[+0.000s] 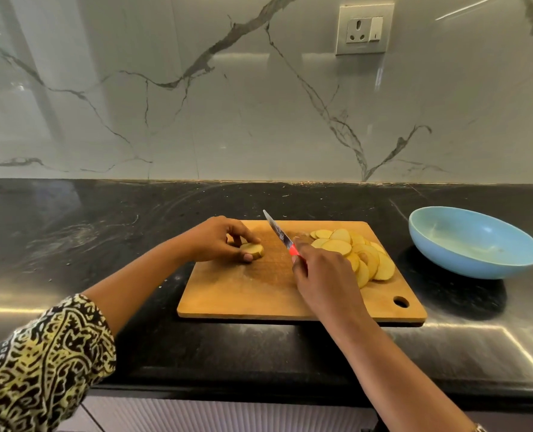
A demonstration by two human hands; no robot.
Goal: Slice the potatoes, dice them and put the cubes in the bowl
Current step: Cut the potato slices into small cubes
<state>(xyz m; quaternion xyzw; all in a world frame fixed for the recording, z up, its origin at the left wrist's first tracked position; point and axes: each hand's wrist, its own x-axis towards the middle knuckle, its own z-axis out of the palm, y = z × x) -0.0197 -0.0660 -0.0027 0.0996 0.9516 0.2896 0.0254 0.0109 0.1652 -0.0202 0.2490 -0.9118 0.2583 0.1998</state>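
Found a wooden cutting board [243,294] lying flat on a black counter [103,219], with a round hole [401,302] at the board's near right corner.

Saw the left hand [215,240] over the board's far left part, thumb and fingertips curled together and clamped on 1 short potato piece [253,249]. Piece resting on the board, yellow cut face up, skin along its side.

Saw the right hand [321,275] over the middle of the board, fingers wrapped tight round the red handle of a knife [279,232], most of the handle hidden in the fist. Blade angled away and leftward, between the potato piece and the slices, tip reaching past the board's far edge. Contact between blade and wood: could not tell.

Noted a heap of round potato slices [352,254] on the board's right half, overlapping one another, partly hidden behind the right hand. Too much overlap for a sure count.

Noted 1 light blue bowl [446,260] on the counter to the right of the board, apart from it, level with the board's far half, pale streaks on its inner wall.

Behind the board: a glossy white wall [196,104] with grey veins, and 1 socket plate [364,29] high above the board's right half. Nearer than the board and to its left: a patterned yellow-and-black sleeve [34,363] on the left arm. Right forearm bare, crossing the board's near edge.
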